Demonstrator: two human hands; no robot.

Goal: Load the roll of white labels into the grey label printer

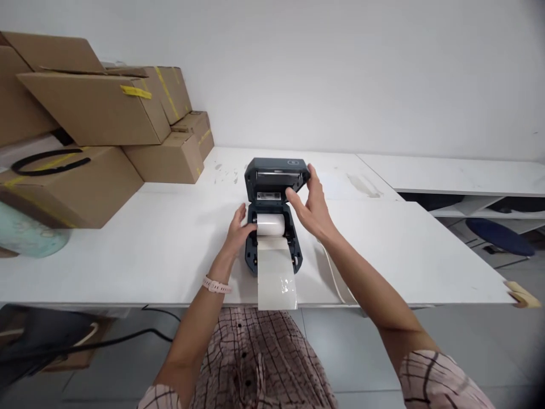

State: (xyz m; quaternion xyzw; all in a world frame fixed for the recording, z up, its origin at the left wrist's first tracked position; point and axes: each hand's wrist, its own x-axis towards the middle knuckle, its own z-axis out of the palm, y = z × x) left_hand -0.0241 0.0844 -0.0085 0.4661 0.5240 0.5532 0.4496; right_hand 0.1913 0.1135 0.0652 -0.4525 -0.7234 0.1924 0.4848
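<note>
A white paper label roll [270, 225] sits in the open bay of a dark blue-grey plastic label printer [251, 264], just right of the left hand [235, 234] and below and to the left of the right hand [315, 207]. The roll's long axis runs crosswise, from the left thumb toward the printer's right wall, and the left hand is the nearer one. From the roll, a wide, glossy off-white label strip [276, 278] runs toward the person and past the table's front edge, to the right of the left wrist.

The left hand is spread along the printer's left side, its thumb pointing at the roll's near end; whether the thumb touches the roll, I cannot tell. The right hand pinches the right edge of the raised dark blue-grey lid [276, 165], thumb inside and fingers behind.

A pale cable [333, 275] lies on the white table [170, 250] below the right hand, beside that forearm. Brown cardboard boxes [97, 111] are stacked well to the left of the left hand.
</note>
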